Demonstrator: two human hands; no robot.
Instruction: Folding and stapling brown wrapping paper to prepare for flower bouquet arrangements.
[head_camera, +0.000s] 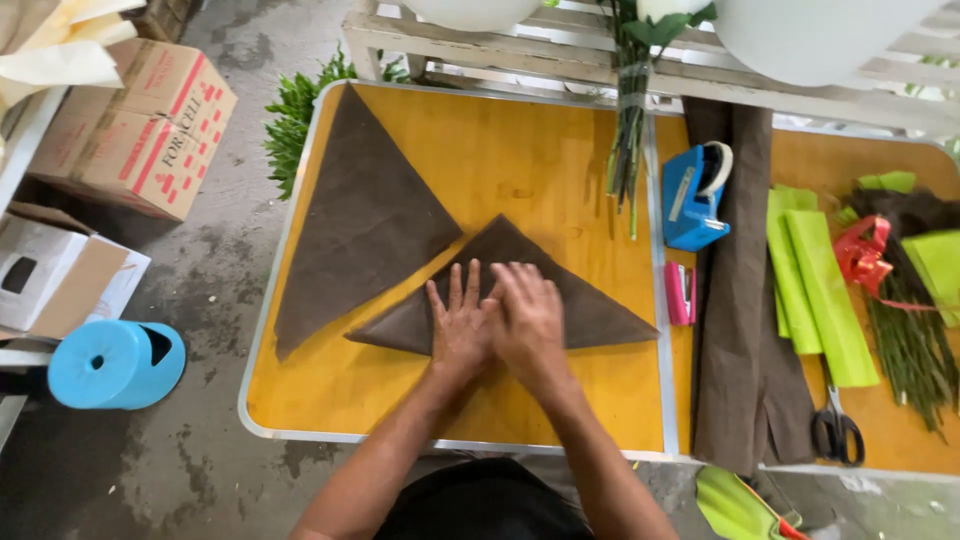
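Brown felt-like cloth, folded into a triangle, lies near the middle of my yellow worktop, and both my hands are pressed flat on it. My left hand is spread with fingers apart, palm down; my right hand lies just beside it, also flat and open, the two touching at the thumbs. Neither grips anything; they only press the cloth down.

A second, larger brown triangle lies to the left, its point reaching the far corner of the worktop. The worktop has a metal rim and a seam down it, with a bunch of green stems lying beside that seam. Right of the seam sit a blue tape dispenser, a small pink stapler, a long brown strip of cloth, green paper sheets, a red ribbon and black scissors.

The floor is stained grey concrete. On it to the left stand cardboard boxes and a blue plastic stool. A white slatted bench runs behind the worktop.
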